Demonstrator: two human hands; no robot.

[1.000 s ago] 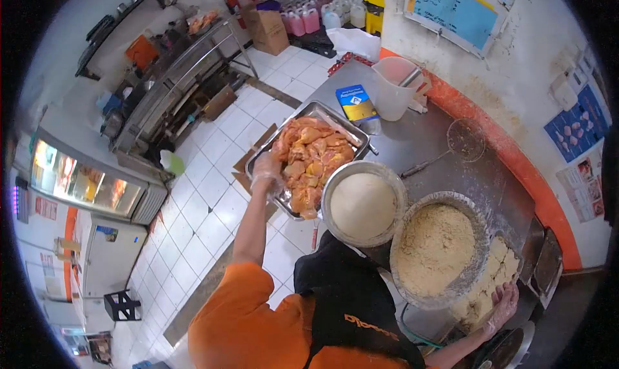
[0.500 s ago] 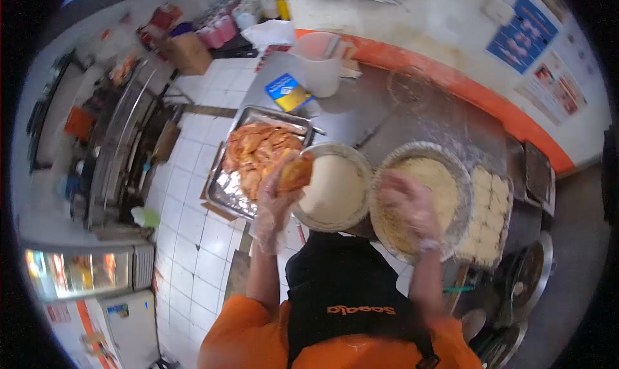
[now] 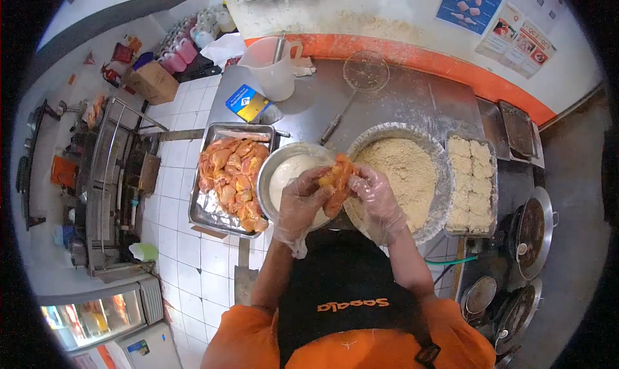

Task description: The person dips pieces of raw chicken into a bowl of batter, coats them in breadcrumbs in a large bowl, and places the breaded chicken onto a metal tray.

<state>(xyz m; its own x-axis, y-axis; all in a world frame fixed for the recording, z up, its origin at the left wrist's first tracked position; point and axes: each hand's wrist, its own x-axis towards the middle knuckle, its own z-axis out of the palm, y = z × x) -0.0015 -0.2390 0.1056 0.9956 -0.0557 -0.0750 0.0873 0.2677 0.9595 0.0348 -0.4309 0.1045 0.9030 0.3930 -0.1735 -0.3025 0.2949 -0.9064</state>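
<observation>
My left hand [image 3: 304,204] and my right hand [image 3: 379,198], both in clear plastic gloves, grip a piece of raw chicken [image 3: 338,186] between them. They hold it over the gap where a bowl of white batter [image 3: 290,174] and a wide metal bowl of pale breading flour [image 3: 406,175] stand side by side. On the left, a metal tray [image 3: 204,215] carries a heap of orange-tinted raw chicken pieces [image 3: 232,175]. To the right of the flour bowl, a second tray [image 3: 471,183] holds rows of flour-coated pieces.
At the back of the steel table stand a plastic pitcher [image 3: 268,72] and a blue-yellow box [image 3: 247,103]. A round wire strainer [image 3: 365,71] lies with its handle toward the bowls. Large pans [image 3: 534,230] sit at the right. A shelf rack [image 3: 109,188] is at the far left.
My left hand has brought the chicken piece rightward from beside the tray. My right hand has left the flour bowl and now also grips the piece. The view has shifted.
</observation>
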